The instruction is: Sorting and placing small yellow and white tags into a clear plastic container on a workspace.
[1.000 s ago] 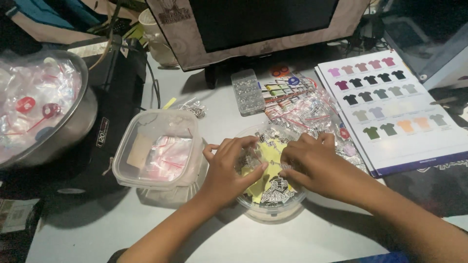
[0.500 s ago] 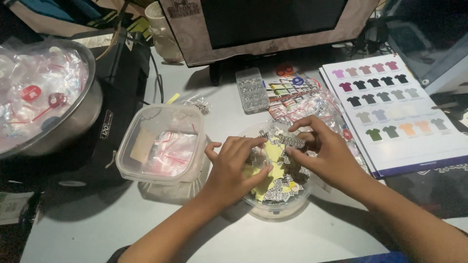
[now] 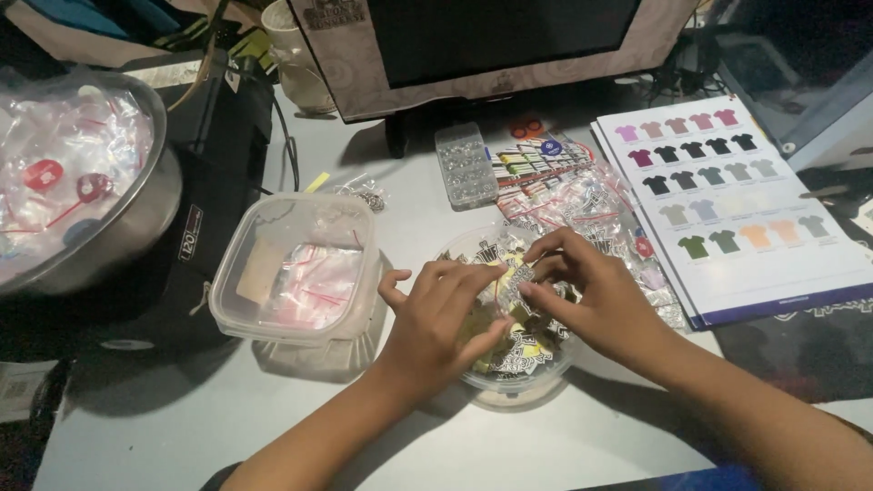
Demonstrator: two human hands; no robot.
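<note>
Left hand (image 3: 444,318) and right hand (image 3: 582,295) meet over round clear tub (image 3: 518,386) of stickers, fingertips pinched on one sticker (image 3: 511,284), seemingly. Square tub (image 3: 296,273) of zip bags sits left. Right hand has shifted leftward since earlier. Beyond: shirt colour chart (image 3: 737,200), monitor (image 3: 491,41).

Yellow, black-and-white stickers (image 3: 518,341); clear bowl (image 3: 509,386).

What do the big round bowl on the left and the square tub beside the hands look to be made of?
The big round bowl looks like brushed steel: grey, opaque, dull sheen on its wall. The square tub looks like clear, slightly cloudy plastic: the small bags inside show through its walls.
</note>
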